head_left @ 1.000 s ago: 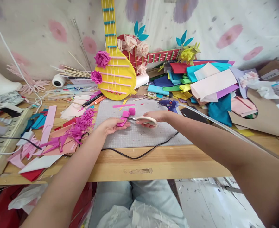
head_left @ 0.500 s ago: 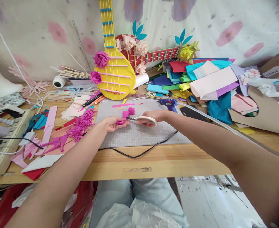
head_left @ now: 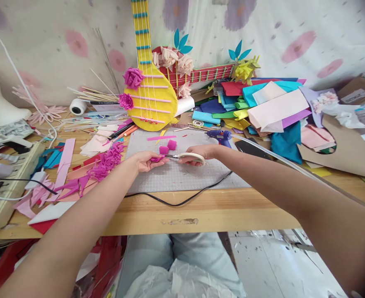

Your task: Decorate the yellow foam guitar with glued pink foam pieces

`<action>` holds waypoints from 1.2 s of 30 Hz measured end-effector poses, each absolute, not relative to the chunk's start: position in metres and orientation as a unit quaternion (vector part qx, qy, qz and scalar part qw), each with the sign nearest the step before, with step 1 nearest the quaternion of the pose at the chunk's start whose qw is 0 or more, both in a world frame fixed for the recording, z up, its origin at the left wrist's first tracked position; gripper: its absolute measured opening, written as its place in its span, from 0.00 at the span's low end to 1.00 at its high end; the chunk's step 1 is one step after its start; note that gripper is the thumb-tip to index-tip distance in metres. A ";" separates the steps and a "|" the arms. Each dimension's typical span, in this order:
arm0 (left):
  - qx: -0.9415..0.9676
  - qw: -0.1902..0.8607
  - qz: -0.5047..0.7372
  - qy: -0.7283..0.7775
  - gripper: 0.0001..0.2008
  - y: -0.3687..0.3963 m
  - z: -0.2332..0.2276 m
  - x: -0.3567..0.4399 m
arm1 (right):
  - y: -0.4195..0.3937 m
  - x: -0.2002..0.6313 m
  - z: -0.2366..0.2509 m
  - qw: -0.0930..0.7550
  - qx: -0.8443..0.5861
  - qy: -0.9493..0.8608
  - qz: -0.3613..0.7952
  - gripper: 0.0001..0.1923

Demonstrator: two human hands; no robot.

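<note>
My left hand (head_left: pixel 149 161) pinches a small piece of magenta crepe paper (head_left: pixel 157 159) over the grey cutting mat (head_left: pixel 185 180). From the right, my right hand (head_left: pixel 197 155) grips scissors (head_left: pixel 192 157) by their white handles, the blades pointing left at the paper. Part of the blades is hidden by the paper and fingers. Just beyond my hands, two small magenta rolls (head_left: pixel 171 144) lie on the mat. A flat magenta strip (head_left: pixel 161 138) rests farther back.
A blue glue gun (head_left: pixel 220 135) lies right of my hands, its black cord (head_left: pixel 182 204) looping along the mat's front. Magenta scraps (head_left: pixel 107 163) pile up at left. A yellow paper instrument (head_left: pixel 151 101) stands behind; coloured paper sheets (head_left: pixel 275 103) are heaped at right.
The magenta paper in my left hand sits lower and flatter at the blades, and the nearer roll beyond it shows more clearly. Both hands stay in nearly the same place.
</note>
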State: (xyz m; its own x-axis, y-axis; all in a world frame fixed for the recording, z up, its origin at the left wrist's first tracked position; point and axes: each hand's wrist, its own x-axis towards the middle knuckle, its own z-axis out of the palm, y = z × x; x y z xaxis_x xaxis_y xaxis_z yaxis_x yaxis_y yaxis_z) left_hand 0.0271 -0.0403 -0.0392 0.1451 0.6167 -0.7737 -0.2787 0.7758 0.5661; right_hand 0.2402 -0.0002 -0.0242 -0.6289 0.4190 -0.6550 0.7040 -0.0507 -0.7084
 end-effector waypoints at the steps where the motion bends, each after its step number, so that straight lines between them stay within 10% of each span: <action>1: 0.149 0.742 0.298 0.582 0.07 -0.041 -0.038 0.028 | 0.000 0.240 -0.024 0.122 0.412 0.679 -0.596 0.27; 11: 0.295 0.746 0.256 0.540 0.05 -0.062 -0.035 0.013 | -0.004 0.253 -0.013 0.108 0.339 0.693 -0.627 0.27; 22: 0.386 0.634 0.485 0.463 0.16 -0.080 -0.062 0.037 | -0.020 0.196 -0.031 -0.240 0.431 0.687 -0.534 0.20; 36: 0.364 0.614 0.505 0.486 0.12 -0.079 -0.065 0.038 | -0.015 0.177 -0.041 -0.265 0.464 0.677 -0.506 0.17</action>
